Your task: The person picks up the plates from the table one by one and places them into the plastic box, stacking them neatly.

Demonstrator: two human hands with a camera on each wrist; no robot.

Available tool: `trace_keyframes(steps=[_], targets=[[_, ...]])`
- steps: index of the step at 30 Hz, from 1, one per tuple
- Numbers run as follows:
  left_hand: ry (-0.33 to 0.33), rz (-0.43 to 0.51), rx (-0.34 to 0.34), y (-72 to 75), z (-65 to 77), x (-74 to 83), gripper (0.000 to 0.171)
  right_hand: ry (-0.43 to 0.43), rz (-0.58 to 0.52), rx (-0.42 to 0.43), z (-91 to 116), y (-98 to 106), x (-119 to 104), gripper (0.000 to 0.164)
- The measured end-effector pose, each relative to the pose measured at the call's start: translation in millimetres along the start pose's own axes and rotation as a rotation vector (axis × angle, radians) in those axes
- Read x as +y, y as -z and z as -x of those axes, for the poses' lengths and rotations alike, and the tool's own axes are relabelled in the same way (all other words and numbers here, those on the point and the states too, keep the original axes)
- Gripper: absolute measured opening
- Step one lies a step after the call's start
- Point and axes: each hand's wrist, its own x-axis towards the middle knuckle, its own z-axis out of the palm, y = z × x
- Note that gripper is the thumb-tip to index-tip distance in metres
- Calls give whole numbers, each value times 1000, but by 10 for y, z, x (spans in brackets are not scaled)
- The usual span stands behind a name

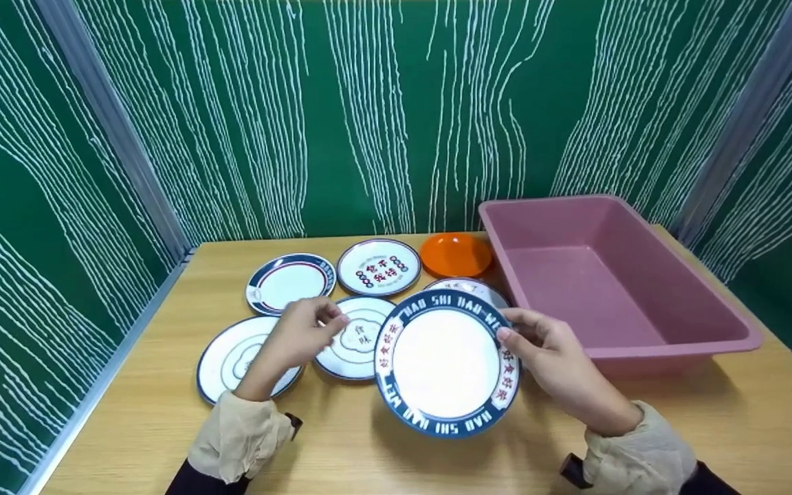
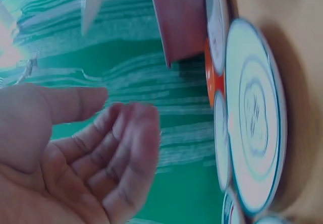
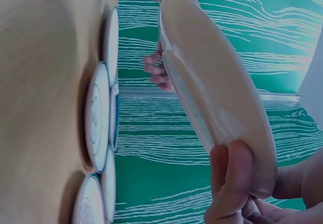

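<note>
My right hand point(image 1: 559, 368) pinches a blue-rimmed plate point(image 1: 447, 364) at its right edge, thumb on the face and fingers behind. The plate is raised over the table and tilted, its white middle facing me; the right wrist view shows its pale underside point(image 3: 222, 77). My left hand point(image 1: 303, 335) hovers left of it with fingers loosely bent, holding nothing. Below that hand lie a white plate with a ringed pattern point(image 1: 216, 364) and a similar white plate with dark characters point(image 1: 351, 354). Behind the raised plate, a patterned plate point(image 1: 468, 287) is partly hidden.
Farther back stand another blue-rimmed plate point(image 1: 291, 283), a white plate with red characters point(image 1: 379, 253) and an orange dish point(image 1: 456, 254). A deep pink tub point(image 1: 657, 352) occupies the right side of the wooden table point(image 1: 141, 426). Green walls with white lines point(image 1: 258, 124) enclose the table.
</note>
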Motion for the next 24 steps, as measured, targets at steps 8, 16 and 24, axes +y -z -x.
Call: trace_keyframes(steps=[8, 16, 24], targets=[[-3, -140, 90, 360, -73, -296, 14, -34, -77, 86, 6, 221, -130, 37], [122, -182, 75, 786, -58, -723, 24, -61, -168, 133, -15, 567, -197, 45], [328, -195, 40, 912, -37, -967, 38, -101, -313, 197, -44, 941, -152, 51]])
